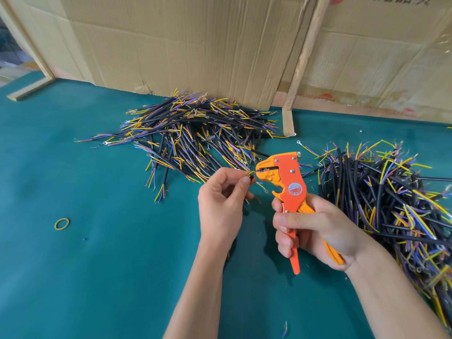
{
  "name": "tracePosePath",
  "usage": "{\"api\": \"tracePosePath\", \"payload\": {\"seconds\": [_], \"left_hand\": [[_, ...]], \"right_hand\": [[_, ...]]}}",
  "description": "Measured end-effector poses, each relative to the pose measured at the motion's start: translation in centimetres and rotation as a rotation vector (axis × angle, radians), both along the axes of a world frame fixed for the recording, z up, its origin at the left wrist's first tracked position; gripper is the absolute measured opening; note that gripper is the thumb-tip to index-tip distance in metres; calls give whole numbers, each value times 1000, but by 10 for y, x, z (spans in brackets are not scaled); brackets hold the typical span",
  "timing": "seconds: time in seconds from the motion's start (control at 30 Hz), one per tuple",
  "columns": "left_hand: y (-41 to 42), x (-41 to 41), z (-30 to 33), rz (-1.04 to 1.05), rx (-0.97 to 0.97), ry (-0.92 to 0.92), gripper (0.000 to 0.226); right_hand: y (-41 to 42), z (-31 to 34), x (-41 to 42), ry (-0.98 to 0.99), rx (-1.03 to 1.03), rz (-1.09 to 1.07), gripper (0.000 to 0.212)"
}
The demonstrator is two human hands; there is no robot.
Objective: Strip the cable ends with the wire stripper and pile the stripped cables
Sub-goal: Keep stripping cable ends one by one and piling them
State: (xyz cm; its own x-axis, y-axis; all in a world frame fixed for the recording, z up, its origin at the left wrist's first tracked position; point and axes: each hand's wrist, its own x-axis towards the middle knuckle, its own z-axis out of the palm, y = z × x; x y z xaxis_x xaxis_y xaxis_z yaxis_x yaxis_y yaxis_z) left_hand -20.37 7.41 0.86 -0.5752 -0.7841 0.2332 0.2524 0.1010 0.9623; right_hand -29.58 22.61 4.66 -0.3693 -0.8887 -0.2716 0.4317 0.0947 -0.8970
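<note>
A teal felt-like table top (73, 265) fills the foreground. Creased cardboard sheets (171, 45) stand along its far edge, braced by pale wooden battens (302, 57). Daylight falls evenly.

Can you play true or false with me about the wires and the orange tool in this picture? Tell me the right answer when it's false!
1. The right hand holds the orange wire stripper. True.
2. The left hand is empty. False: it pinches a cable and feeds its end into the stripper's mouth.
3. There are two piles of cables on the table. True: a pile by the cardboard and a pile on the right.
4. The table cover is red. False: it is green.
5. A yellow rubber band lies on the table left of the hands. True.
6. The rubber band is wrapped around a pile. False: it lies alone.
</note>
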Motion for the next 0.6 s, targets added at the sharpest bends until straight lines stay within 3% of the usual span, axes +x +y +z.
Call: {"api": "tracePosePath", "payload": {"seconds": [0.33, 0.5, 0.6], "left_hand": [[0, 0, 0, 1, 8, -6, 12], [0, 0, 1, 5, 53, 11, 10], [0, -1, 2, 12, 71, 23, 8]], "right_hand": [[-14, -2, 12, 66, 29, -93, 26], [-11, -1, 12, -57, -66, -38, 24], [-8, -2, 7, -117, -129, -64, 35]]}}
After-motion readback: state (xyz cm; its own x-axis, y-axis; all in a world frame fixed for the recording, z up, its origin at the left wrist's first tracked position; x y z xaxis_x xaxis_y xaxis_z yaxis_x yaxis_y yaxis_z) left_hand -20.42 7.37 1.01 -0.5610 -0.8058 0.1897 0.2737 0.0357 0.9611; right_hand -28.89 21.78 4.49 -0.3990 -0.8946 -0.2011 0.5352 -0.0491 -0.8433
